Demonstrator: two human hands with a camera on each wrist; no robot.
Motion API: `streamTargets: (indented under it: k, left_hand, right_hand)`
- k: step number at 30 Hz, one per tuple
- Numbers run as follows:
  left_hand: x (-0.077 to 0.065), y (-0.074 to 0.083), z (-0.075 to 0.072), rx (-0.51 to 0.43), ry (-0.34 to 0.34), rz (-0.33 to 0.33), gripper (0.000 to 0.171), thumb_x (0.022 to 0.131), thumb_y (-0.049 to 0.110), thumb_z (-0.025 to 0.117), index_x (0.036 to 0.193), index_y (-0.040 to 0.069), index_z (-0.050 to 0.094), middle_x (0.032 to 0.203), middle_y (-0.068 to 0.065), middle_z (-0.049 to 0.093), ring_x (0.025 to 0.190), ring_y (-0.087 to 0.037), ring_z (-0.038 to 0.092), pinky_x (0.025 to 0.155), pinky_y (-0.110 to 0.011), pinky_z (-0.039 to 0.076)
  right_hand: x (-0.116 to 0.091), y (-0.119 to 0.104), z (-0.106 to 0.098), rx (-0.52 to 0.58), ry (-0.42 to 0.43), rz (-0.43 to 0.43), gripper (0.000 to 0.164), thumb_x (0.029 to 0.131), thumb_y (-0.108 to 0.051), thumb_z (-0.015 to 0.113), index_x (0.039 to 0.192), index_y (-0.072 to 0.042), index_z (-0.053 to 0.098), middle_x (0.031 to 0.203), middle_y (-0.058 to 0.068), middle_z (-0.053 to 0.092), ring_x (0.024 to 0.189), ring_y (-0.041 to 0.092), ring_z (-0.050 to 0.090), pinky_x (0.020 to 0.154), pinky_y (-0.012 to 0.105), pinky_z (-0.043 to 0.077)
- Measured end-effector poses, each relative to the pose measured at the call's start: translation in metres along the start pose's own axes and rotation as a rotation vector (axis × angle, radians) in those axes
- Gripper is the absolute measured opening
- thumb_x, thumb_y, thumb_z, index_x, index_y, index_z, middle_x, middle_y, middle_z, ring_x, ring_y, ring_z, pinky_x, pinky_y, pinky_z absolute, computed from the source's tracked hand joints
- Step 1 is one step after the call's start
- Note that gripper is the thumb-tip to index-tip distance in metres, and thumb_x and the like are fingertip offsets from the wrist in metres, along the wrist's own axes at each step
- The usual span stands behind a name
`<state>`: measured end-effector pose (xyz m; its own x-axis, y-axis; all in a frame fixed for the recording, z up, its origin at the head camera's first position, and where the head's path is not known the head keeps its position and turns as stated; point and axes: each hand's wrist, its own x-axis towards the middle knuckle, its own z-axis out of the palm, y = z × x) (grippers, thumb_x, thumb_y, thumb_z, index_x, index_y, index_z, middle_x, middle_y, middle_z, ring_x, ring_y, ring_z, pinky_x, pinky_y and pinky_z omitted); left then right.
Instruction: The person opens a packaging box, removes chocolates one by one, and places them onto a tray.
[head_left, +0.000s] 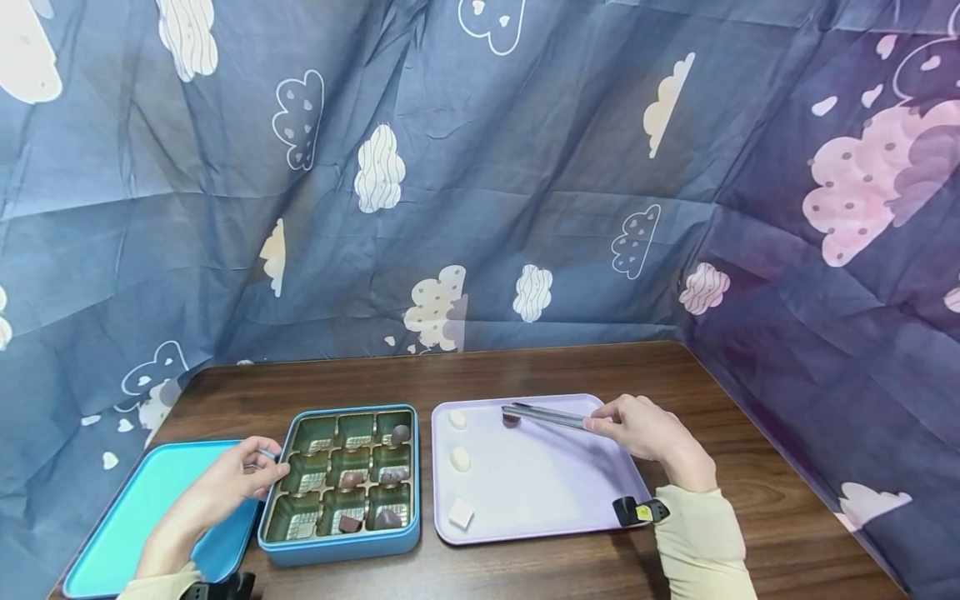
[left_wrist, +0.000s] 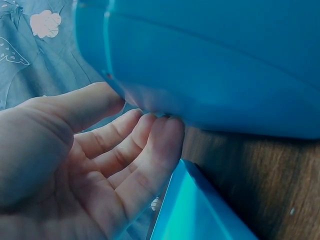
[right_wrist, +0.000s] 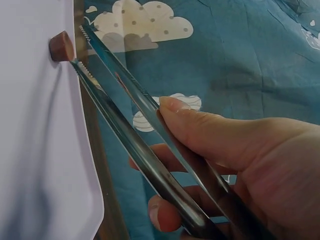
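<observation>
In the head view my right hand (head_left: 647, 427) holds metal tongs (head_left: 551, 415) over the lilac tray (head_left: 540, 483). A small brown chocolate (right_wrist: 62, 47) stands on the tray by the tong tips. In the right wrist view the two arms of the tongs are apart, one tip close beside the chocolate; contact is unclear. My left hand (head_left: 225, 490) touches the left side of a blue box (head_left: 345, 548), its thumb at the rim and its fingertips against the outer wall (left_wrist: 210, 70). The box's gold divided insert (head_left: 313, 429) has several brown chocolates in its middle and right columns.
Along the tray's left side are two white rounded pieces (head_left: 461, 459) and a white square piece (head_left: 461, 513). A turquoise lid (head_left: 161, 492) lies left of the box. Patterned cloth (head_left: 480, 208) hangs behind the wooden table (head_left: 480, 375) and on its right.
</observation>
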<state>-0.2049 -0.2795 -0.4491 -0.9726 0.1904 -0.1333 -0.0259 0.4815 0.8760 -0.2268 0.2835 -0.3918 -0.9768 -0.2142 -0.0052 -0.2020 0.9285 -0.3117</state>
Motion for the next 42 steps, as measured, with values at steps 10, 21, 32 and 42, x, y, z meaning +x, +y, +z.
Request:
streamTargets:
  k: [10,21,32,42]
  left_hand:
    - [-0.001,0.001,0.0,0.016,-0.001,0.006,0.04,0.095,0.017,0.066,0.117,-0.008,0.044,0.087,-0.009,0.053,0.07,-0.023,0.058,0.065,-0.036,0.053]
    - [0.0,0.0,0.0,0.007,0.002,0.016,0.039,0.094,0.016,0.066,0.116,-0.008,0.043,0.086,-0.009,0.053,0.069,-0.022,0.057,0.065,-0.035,0.053]
    - [0.001,-0.001,0.0,0.018,0.005,0.01,0.039,0.095,0.016,0.066,0.117,-0.008,0.043,0.087,-0.01,0.053,0.07,-0.022,0.057,0.065,-0.036,0.053]
    - [0.001,-0.002,0.0,0.013,-0.004,0.004,0.039,0.095,0.016,0.065,0.117,-0.007,0.044,0.087,-0.009,0.053,0.07,-0.022,0.058,0.066,-0.035,0.053]
  right_hand:
    - [-0.002,-0.005,-0.004,0.019,-0.002,0.02,0.046,0.093,-0.05,0.061,0.116,-0.011,0.072,0.107,0.011,0.07,0.096,0.027,0.066,0.076,0.057,0.05]
    - [-0.007,-0.019,-0.013,0.007,0.037,-0.017,0.049,0.092,-0.054,0.06,0.117,-0.013,0.071,0.101,0.003,0.07,0.086,0.019,0.064,0.069,0.052,0.05]
    - [-0.014,-0.049,-0.017,-0.054,0.108,-0.09,0.048,0.091,-0.054,0.061,0.121,-0.018,0.07,0.086,-0.005,0.066,0.074,0.014,0.056,0.058,0.04,0.046]
    - [-0.017,-0.089,-0.005,-0.108,0.223,-0.329,0.032,0.091,-0.052,0.063,0.108,-0.026,0.073,0.089,-0.014,0.068,0.075,0.009,0.061,0.055,0.037,0.048]
